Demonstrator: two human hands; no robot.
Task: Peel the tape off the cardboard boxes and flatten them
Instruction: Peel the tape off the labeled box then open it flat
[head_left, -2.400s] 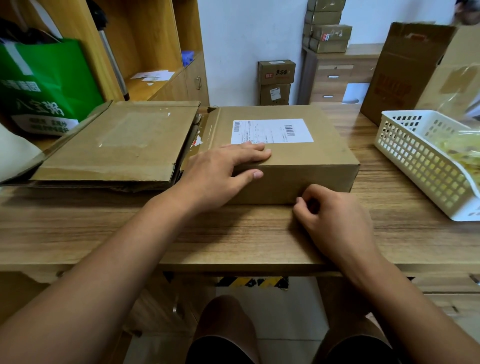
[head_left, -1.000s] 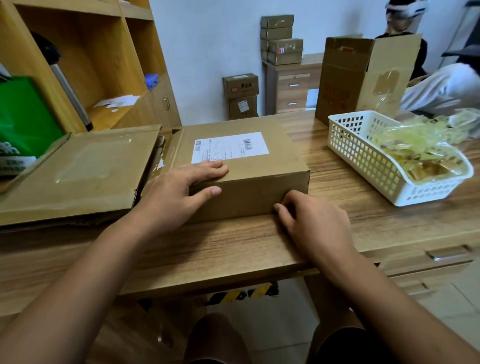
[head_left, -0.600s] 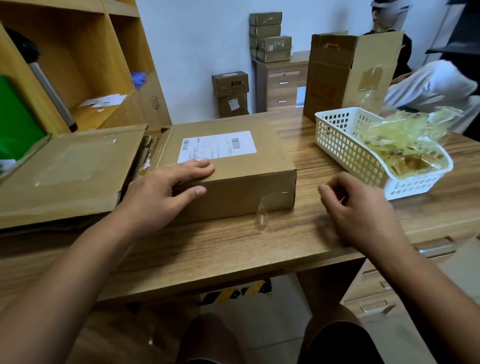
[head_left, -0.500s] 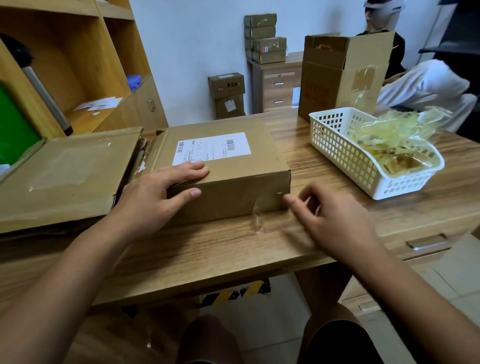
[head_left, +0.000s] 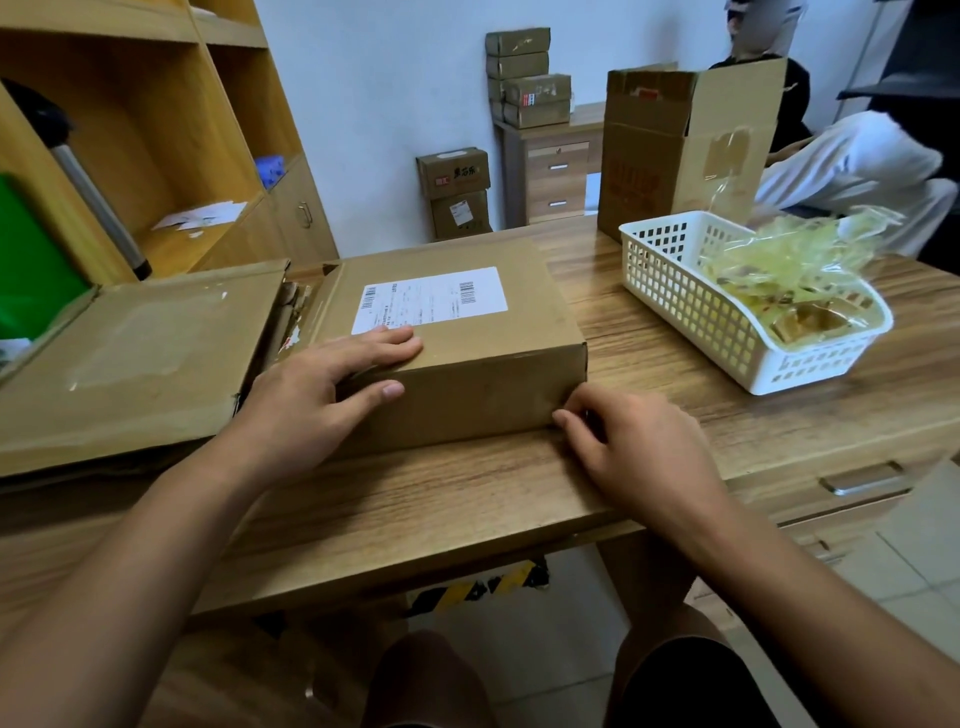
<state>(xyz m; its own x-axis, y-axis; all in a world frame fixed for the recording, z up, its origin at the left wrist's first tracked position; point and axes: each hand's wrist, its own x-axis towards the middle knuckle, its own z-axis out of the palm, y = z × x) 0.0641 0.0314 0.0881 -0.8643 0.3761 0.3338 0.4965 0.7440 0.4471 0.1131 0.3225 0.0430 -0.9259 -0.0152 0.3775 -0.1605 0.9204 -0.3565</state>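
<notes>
One flattened brown cardboard box (head_left: 135, 358) lies at left edge of counter (head_left: 467, 499). Labelled brown cardboard box (head_left: 530, 332) near front edge: not yet flattened. Left hand (head_left: 322, 384) flat, pressing its top; right hand (head_left: 639, 452) curled at its corner, grip unclear.

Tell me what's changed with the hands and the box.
The right hand swung out toward the white basket, then came back to the lower right front corner of the cardboard box; whether it holds anything there is unclear. The left hand stayed pressed on the box; box and basket kept their places.
</notes>
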